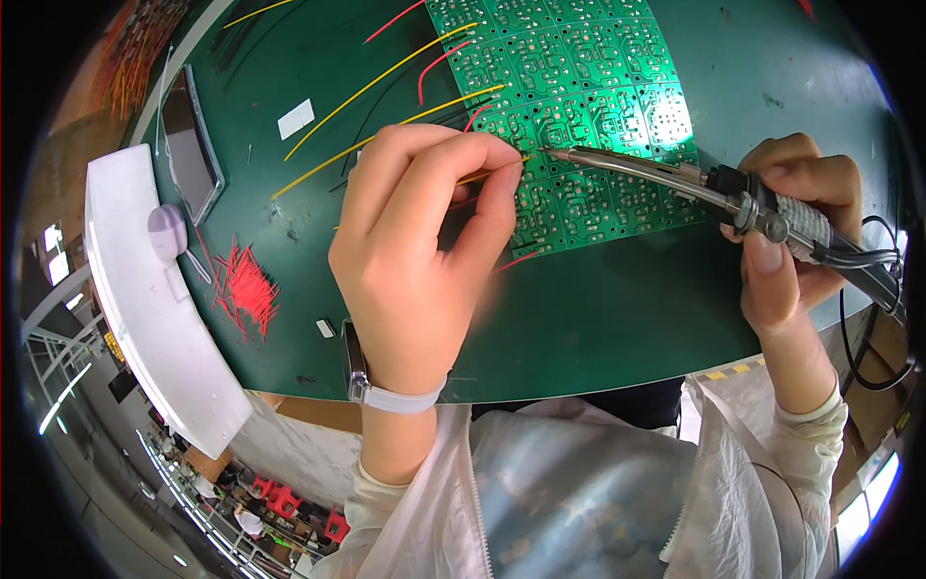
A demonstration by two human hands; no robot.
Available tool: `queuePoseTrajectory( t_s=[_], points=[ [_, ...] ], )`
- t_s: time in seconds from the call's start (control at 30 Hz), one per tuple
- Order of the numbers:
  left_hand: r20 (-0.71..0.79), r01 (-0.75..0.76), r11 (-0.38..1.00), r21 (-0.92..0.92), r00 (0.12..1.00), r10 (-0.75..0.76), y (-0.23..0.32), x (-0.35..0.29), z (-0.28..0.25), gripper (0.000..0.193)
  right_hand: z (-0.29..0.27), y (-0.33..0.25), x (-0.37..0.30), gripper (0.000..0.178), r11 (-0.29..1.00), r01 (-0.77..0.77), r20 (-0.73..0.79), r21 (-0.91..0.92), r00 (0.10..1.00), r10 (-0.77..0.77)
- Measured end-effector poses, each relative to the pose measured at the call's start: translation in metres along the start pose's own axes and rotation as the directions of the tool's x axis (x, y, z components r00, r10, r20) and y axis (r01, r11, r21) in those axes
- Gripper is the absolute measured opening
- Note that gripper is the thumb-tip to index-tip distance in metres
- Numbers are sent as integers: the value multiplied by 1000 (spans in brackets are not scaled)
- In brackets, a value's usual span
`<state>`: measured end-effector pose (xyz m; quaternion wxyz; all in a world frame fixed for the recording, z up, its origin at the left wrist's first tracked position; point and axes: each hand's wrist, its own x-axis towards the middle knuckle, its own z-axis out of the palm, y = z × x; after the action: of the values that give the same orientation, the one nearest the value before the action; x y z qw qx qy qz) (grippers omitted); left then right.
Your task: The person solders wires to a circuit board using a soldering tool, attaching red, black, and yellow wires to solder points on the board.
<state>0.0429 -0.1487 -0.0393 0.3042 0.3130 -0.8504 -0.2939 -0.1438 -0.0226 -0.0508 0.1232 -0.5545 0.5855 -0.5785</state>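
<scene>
A green circuit board panel [617, 116], divided into several small repeated boards, lies on the green mat. My left hand [415, 212], a watch on its wrist, pinches a yellow wire [479, 177] with its end against the panel's left part. In my right hand [796, 217] is a soldering iron [666, 174] with a thin metal tube along it. Its tip touches or hovers just over the board, right beside the wire's end; which of the two I cannot tell. More yellow wires [386, 72] and short red wires [436, 69] stick out from the panel's left edge.
A pile of red wire pieces [249, 289] lies left on the green mat [617, 318]. Beyond it are a phone [191, 145], a white paper piece [296, 119] and a pale purple object [168, 232] on a white ledge [145, 318]. The iron's black cable [849, 338] loops at right.
</scene>
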Motion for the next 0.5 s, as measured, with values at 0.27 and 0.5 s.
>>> queuePoseTrajectory(
  t_s=[0.27,0.5],
  points=[
    [60,22,999,-26,998,-20,1,4,-6,16,0,0,2,32,1000,18,20,17,1000,-18],
    [71,13,1000,-11,997,-12,1,8,-8,14,1,1,2,33,999,34,36,18,999,-35]
  ],
)
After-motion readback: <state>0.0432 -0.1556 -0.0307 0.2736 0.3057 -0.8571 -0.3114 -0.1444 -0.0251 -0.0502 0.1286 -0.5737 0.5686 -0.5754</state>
